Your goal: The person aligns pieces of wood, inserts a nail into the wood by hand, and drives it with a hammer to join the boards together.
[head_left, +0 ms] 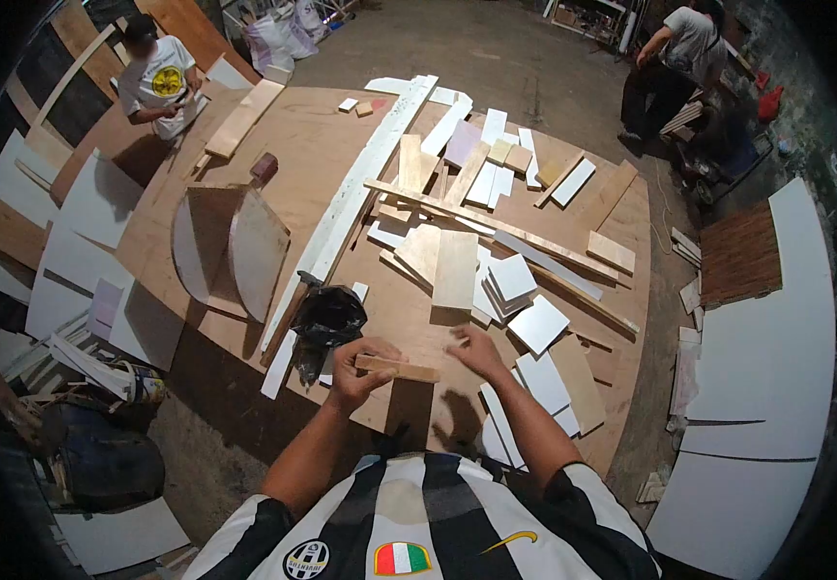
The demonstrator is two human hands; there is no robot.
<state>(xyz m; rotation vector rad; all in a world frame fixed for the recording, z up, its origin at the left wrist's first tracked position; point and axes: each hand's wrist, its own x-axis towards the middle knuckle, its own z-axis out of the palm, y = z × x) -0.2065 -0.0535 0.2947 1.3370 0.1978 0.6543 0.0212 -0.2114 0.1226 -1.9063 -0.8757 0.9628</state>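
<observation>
My left hand (358, 373) is closed around one end of a short wooden block (399, 368), held level above the table near my body. To the right of the block, my right hand (477, 351) hovers with its fingers partly curled and apart, and I see nothing in it. A black plastic bag (329, 315) lies just beyond my left hand. Past my right hand stands a pale wooden block (453, 275), beside a stack of white square pieces (511, 280). More white panels (542, 382) lie beside my right forearm.
The large wooden table (234, 353) carries long white boards (355, 227), wooden strips (505, 230) and a half-round wooden form (234, 251). One person (162, 82) stands at the far left edge; another (679, 58) bends at the far right. White sheets (757, 367) stand at right.
</observation>
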